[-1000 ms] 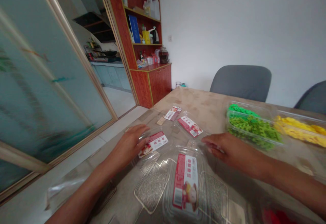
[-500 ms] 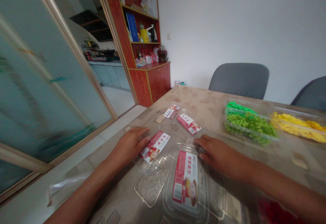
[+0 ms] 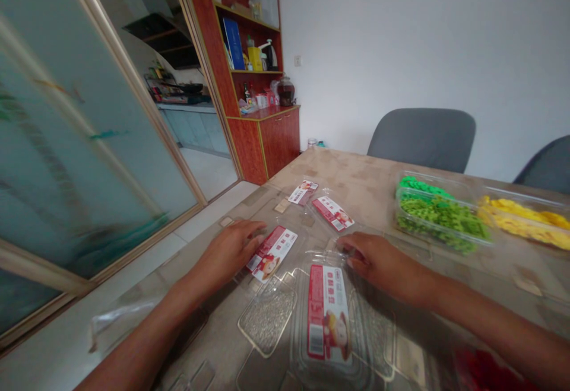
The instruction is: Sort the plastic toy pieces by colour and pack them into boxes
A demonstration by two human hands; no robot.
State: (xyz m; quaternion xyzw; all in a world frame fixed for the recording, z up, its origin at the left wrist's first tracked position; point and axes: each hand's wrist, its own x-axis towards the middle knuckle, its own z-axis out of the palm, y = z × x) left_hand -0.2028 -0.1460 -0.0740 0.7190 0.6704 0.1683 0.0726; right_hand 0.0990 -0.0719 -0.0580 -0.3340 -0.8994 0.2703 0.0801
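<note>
My left hand (image 3: 234, 248) rests at the left edge of a clear plastic container (image 3: 273, 254) with a red and white label, its thumb and fingers apart. My right hand (image 3: 374, 257) is at the upper right corner of a stack of clear plastic containers (image 3: 329, 314), fingers loosely bent and parted from the thumb. Whether its fingertips touch the stack, I cannot tell. The stack's top carries a larger label of the same kind. Beyond the hands lie two more labelled clear containers, one in the middle (image 3: 333, 212) and one farther back (image 3: 303, 191).
At the right stand clear boxes of green pieces (image 3: 445, 216) and yellow pieces (image 3: 525, 219). Dark red pieces (image 3: 494, 370) show at the lower right. Grey chairs (image 3: 423, 139) stand behind the patterned table (image 3: 307, 162). A red cabinet (image 3: 280, 145) and a glass sliding door (image 3: 102, 130) are leftward.
The view has shifted slightly. My right hand's fingers have moved a little away from the stack's upper edge. My left hand stays by the same container.
</note>
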